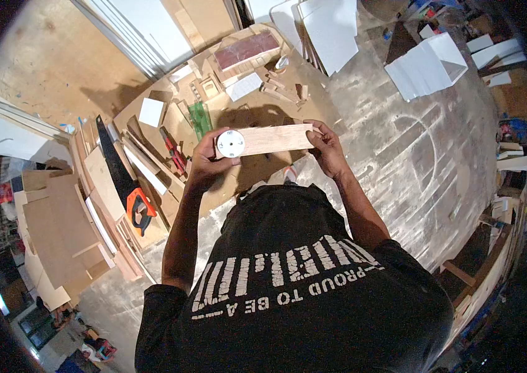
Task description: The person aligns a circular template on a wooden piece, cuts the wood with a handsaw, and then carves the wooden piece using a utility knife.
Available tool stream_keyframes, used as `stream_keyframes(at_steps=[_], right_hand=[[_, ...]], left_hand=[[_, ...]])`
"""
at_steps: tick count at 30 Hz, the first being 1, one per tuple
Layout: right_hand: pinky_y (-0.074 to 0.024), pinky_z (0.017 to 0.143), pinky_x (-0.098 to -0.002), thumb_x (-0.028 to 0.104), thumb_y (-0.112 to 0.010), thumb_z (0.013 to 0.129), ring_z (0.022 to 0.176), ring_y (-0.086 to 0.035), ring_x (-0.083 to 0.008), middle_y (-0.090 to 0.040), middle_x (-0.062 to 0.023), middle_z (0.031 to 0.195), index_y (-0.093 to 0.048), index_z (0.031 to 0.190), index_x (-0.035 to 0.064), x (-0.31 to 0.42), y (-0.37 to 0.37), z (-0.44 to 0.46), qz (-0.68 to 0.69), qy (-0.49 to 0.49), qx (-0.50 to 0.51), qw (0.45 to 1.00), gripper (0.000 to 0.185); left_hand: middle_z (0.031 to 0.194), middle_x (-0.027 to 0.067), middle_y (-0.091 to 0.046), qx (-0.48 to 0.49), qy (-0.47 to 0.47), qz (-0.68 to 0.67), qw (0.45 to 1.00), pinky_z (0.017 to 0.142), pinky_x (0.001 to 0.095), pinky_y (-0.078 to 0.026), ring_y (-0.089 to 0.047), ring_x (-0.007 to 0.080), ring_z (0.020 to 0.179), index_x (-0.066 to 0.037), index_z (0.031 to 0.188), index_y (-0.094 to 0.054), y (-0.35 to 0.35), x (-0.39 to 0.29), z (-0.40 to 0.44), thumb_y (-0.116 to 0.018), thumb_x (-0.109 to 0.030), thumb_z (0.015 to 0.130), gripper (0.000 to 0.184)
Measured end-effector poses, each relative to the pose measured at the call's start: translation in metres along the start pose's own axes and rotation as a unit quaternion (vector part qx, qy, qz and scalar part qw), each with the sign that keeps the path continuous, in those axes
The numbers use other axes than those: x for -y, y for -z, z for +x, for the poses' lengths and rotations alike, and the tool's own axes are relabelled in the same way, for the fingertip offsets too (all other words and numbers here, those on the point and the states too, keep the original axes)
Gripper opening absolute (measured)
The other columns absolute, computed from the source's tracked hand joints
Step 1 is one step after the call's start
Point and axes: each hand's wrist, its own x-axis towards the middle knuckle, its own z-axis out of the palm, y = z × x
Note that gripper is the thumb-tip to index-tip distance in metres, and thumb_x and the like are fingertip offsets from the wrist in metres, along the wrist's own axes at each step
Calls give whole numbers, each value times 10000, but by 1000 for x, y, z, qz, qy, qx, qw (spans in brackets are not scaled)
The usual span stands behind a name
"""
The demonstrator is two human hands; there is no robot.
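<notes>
A pale wooden strip [274,140] is held level in front of my chest, between both hands. At its left end lies a white round disc [230,143] with dark marks around its face and a small dark spot at the centre. My left hand [206,154] is closed around that end, fingers behind and thumb below the disc. With thumb and fingers, my right hand [327,151] pinches the strip's other end. Whether the disc is fixed to the strip I cannot tell.
Below lies a brown board [245,171] bearing wood offcuts [282,92], a green piece [200,120] and red-handled pliers [175,152]. A handsaw [117,171] with an orange handle rests on boards at left. A white box [426,67] stands on the floor at upper right.
</notes>
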Motion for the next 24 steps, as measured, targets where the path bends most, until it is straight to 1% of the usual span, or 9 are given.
stream_keyframes(at_steps=[2,5,8,11,14,17,20,23,24], right_hand=[[-523,804,-293,189,-623,962,930,-649,-140,-682,-43,1059,-537,1285,59,-2,5,1,12,2,-7,1000,358],[-522,712,-279,200,-608,971,875,-642,-121,-682,-30,1019,-548,1273,67,10,10,0,-20,0,-22,1000,335],[-508,652,-268,210,-601,976,834,-629,-105,-680,-23,994,-555,1264,74,19,0,0,-31,19,-49,998,322],[-520,655,-278,265,-635,952,867,-643,-142,-674,-51,1024,-564,1266,107,15,10,14,-41,25,-28,998,359],[-498,649,-269,226,-604,975,831,-618,-100,-676,-19,999,-566,1244,84,20,3,21,-36,21,-38,998,306],[-493,646,-269,231,-607,974,826,-614,-101,-672,-16,994,-567,1242,91,23,-1,24,-30,25,-40,998,305],[-489,646,-268,233,-611,972,819,-610,-100,-670,-14,984,-569,1239,96,24,-1,27,-48,20,-38,998,303],[-489,650,-269,235,-620,967,813,-609,-98,-668,-14,980,-572,1232,100,21,0,29,-52,18,-36,998,301],[-490,648,-268,236,-622,966,806,-606,-96,-666,-12,969,-575,1226,97,21,0,29,-66,16,-41,997,299]], left_hand=[[1268,59,-611,-12,11,-32,999,984,329,-479,-584,165,1157,-41,1341,-489,-5,-7,-2,-804,26,729,691],[1226,47,-630,-52,-3,-15,999,967,328,-493,-610,160,1100,-30,1331,-495,-6,-8,-5,-797,36,734,672],[1200,44,-644,-44,12,-62,997,954,333,-507,-624,156,1065,-34,1325,-500,4,-5,-11,-793,42,740,659],[1186,45,-653,-42,53,-85,994,926,336,-525,-637,157,1038,-50,1326,-505,7,-11,-12,-782,54,746,651],[1177,41,-654,-54,63,-104,991,898,324,-536,-646,159,1013,-59,1329,-507,14,-14,-14,-771,67,748,651],[1175,31,-652,-55,82,-84,992,888,320,-539,-650,159,998,-68,1332,-508,23,-10,-18,-769,68,749,652],[1191,29,-643,-77,58,-107,990,889,323,-540,-643,158,1032,-73,1328,-512,23,-5,-22,-769,66,748,649],[1205,40,-634,-109,53,-101,988,909,322,-533,-622,154,1089,-60,1308,-530,18,-3,-25,-783,58,733,639],[1218,54,-629,-118,21,1,993,930,331,-522,-612,169,1115,-55,1300,-537,14,-5,-23,-795,42,724,638]])
